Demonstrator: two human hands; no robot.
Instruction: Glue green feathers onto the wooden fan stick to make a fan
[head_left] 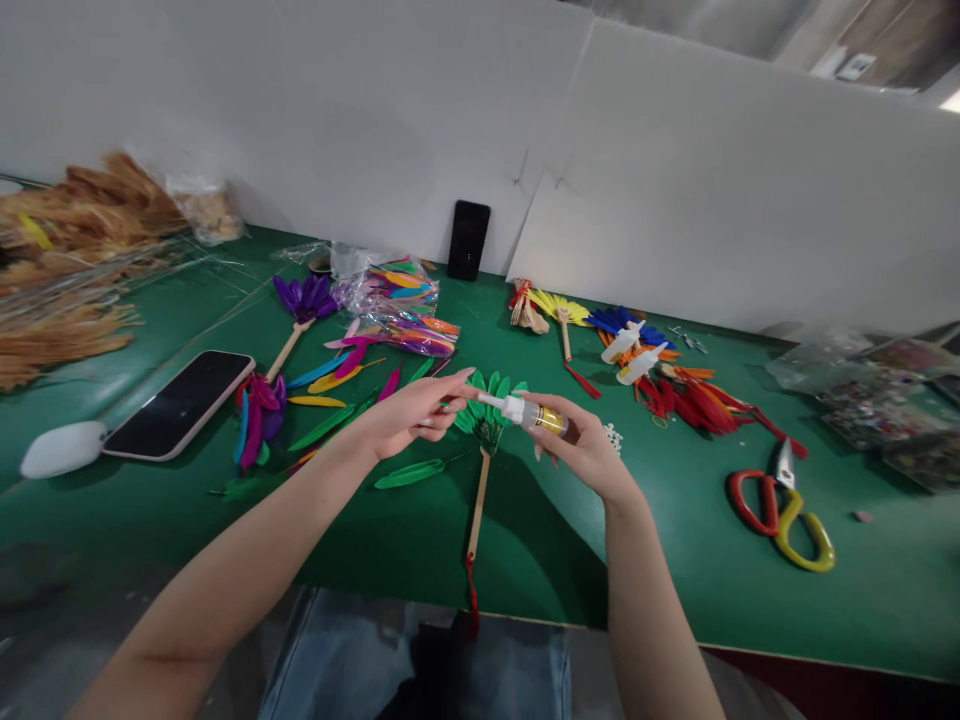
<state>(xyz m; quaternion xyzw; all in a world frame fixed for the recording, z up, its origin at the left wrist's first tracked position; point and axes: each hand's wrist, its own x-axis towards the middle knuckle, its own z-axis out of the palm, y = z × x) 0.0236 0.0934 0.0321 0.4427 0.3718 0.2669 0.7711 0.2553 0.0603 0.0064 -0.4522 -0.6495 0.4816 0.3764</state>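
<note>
My right hand [581,440] clasps a bottle [531,413], its yellow label [553,420] unreadable, nozzle [493,401] toward ten o'clock. My half-curled left hand [420,408] is at the tip; whether pinching, I cannot tell. A green fan [485,456] lies beneath, handle toward six.

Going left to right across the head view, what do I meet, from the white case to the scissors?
White case → flat phone → purple fan → left hand → bottle → right hand → scissors.
</note>
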